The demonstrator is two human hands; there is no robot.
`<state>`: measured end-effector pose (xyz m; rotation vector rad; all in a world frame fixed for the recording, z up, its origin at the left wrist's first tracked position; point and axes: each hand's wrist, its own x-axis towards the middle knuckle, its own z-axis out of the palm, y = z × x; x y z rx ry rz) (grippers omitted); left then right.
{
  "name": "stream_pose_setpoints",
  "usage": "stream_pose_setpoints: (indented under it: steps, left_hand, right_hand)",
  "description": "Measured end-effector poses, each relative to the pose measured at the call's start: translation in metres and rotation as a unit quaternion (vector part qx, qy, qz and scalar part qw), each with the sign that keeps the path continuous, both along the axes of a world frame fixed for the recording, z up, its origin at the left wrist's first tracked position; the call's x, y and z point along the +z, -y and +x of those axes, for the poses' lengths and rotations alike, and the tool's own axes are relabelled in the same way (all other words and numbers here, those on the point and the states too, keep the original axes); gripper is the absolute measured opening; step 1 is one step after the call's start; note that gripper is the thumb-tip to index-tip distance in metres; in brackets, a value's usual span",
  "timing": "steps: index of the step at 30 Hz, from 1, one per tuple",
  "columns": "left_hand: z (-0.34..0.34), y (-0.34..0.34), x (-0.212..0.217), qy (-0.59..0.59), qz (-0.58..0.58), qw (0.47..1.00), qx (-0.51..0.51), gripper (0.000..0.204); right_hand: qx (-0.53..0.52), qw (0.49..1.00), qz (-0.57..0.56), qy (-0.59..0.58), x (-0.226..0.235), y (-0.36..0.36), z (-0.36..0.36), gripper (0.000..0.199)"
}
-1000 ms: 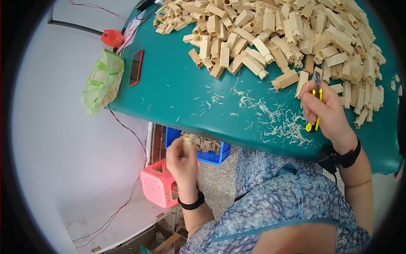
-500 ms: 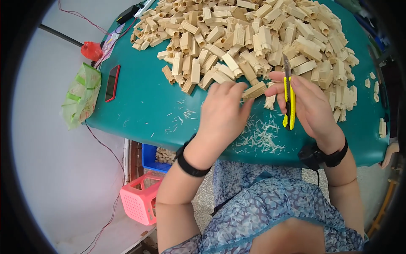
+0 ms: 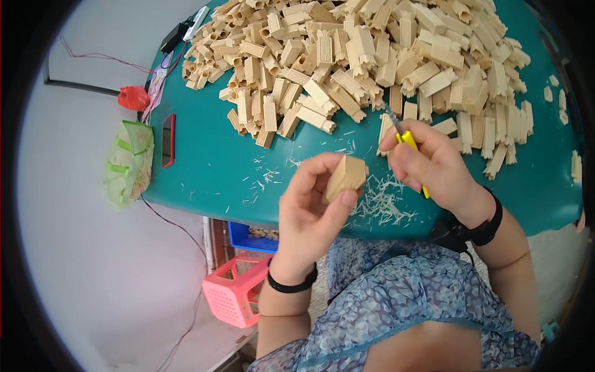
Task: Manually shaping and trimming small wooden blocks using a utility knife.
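Observation:
My left hand (image 3: 310, 208) is closed round one beige block-shaped piece (image 3: 347, 173), tilted up above the near part of the table. Its fingers lie behind the piece and the thumb presses its lower side. My right hand (image 3: 434, 158) grips a yellow utility knife (image 3: 409, 140) with its blade out, the tip pointing away toward the pile. Blade and held piece are apart. Beyond both hands spreads a large heap of similar beige pieces (image 3: 322, 53), many with a jagged end, some with a round hole.
The table has a green cover (image 3: 204, 139). Pale shavings (image 3: 384, 201) lie near its front edge. At the left are a red-edged phone (image 3: 168, 141), a green plastic bag (image 3: 129, 162) and a red bag (image 3: 133, 98). Below stand a pink stool (image 3: 232, 291) and a blue bin (image 3: 248, 239).
My left hand has taken a piece from the heap's near edge and drawn it closer. The knife in my right hand has swung from upright to slanting left, with fingers now wrapped round it.

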<state>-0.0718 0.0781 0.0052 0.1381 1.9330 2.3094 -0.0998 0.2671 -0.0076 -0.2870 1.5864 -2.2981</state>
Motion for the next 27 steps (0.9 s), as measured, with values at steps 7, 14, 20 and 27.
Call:
stream_pose_setpoints:
  steps: [7,14,20,27]
  left_hand:
    - [0.019,0.001,-0.021,-0.041,0.089,0.994,-0.057,0.036]
    - [0.021,-0.004,-0.026,-0.075,0.036,0.996,-0.035,0.035]
    - [0.019,0.003,-0.024,-0.202,-0.044,0.975,0.084,0.038]
    - [0.019,0.004,-0.026,-0.220,-0.071,0.968,0.097,0.043]
  right_hand:
    - [0.090,0.993,0.064,-0.049,-0.013,0.013,0.012,0.026]
    - [0.024,0.993,0.032,-0.115,-0.011,0.017,0.013,0.022]
    - [0.002,0.929,0.204,-0.308,-0.011,0.015,0.015,0.027]
    - [-0.015,0.907,0.241,-0.345,-0.012,0.017,0.016,0.030]
